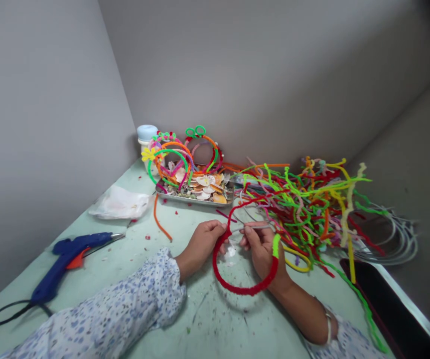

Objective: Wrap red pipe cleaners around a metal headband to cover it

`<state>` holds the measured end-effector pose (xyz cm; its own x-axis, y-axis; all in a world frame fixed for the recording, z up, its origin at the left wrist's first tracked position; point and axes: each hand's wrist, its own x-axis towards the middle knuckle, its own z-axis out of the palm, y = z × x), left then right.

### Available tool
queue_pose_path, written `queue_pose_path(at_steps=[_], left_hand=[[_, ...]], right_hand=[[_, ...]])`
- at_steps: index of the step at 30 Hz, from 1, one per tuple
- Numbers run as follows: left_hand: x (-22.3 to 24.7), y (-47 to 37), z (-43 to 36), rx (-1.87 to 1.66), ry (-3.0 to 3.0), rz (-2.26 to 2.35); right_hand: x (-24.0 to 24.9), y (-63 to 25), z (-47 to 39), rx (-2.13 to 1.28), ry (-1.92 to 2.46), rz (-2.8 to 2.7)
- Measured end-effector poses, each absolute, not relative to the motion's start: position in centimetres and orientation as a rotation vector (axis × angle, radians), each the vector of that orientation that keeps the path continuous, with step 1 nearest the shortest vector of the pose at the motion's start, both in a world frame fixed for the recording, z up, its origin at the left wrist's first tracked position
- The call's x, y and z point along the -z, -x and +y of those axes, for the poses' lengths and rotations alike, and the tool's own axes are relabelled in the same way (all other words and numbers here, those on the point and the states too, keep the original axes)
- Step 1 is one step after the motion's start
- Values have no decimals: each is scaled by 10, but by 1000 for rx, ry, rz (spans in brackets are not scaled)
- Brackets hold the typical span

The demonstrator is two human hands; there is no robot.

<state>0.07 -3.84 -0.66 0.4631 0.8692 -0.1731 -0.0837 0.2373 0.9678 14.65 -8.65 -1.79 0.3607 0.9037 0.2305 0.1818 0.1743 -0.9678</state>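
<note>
Both my hands hold a headband hoop [241, 289] wrapped in red fuzzy pipe cleaner. My left hand [204, 240] pinches the hoop's left side near its top. My right hand [261, 245] grips the right side, where a bare grey stretch of the band [254, 228] shows between my fingers. A short lime-green pipe cleaner piece [275, 246] sits on the hoop by my right hand. The hoop hangs just above the pale green table [132, 259].
A big tangle of coloured pipe cleaners [304, 204] lies to the right, with bare grey headbands [397, 239] beyond. A tray of shells [196, 192] with finished hoops [185, 154] stands behind. A blue glue gun [69, 252] and plastic bag [119, 202] lie left. A dark tray [390, 304] sits at right.
</note>
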Motion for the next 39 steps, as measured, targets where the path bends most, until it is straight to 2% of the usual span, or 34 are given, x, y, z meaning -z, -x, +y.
queue_pose_path(at_steps=[19, 39], left_hand=[[1, -1, -41, -757, -1276, 923], [10, -2, -51, -798, -1573, 997]], right_hand=[[18, -150, -89, -600, 1505, -1170], [13, -149, -91, -636, 1508, -1196]])
